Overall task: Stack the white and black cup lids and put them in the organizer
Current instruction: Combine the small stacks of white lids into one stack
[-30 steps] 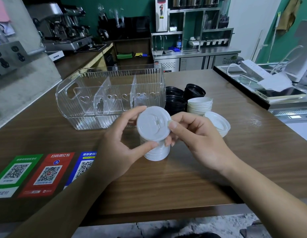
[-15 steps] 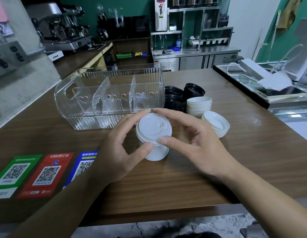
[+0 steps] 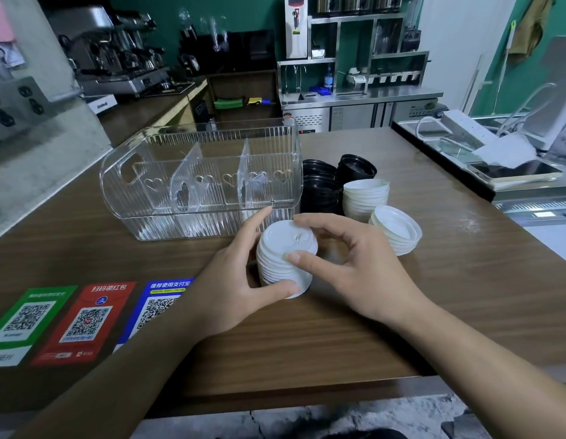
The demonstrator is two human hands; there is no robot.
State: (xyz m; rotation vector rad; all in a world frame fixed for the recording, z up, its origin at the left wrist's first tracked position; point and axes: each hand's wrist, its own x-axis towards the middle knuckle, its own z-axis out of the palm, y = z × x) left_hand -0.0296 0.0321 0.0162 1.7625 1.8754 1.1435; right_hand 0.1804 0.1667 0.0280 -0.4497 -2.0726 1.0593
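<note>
A stack of white cup lids stands on the wooden counter in front of the clear plastic organizer. My left hand grips the stack from the left, thumb at its base. My right hand holds the stack from the right, thumb on its side and fingers over the top lid. Two more white lid stacks, one upright and one tilted, stand to the right. Black lid stacks sit behind them, beside the organizer's right end. The organizer's compartments hold nothing.
Three QR-code stickers lie on the counter at the near left. A raised ledge with a tablet and papers runs along the right side. Behind the counter stand a coffee machine and steel shelves.
The single white lid held up in both hands came down onto the stack. Both hands now close around the stack itself.
</note>
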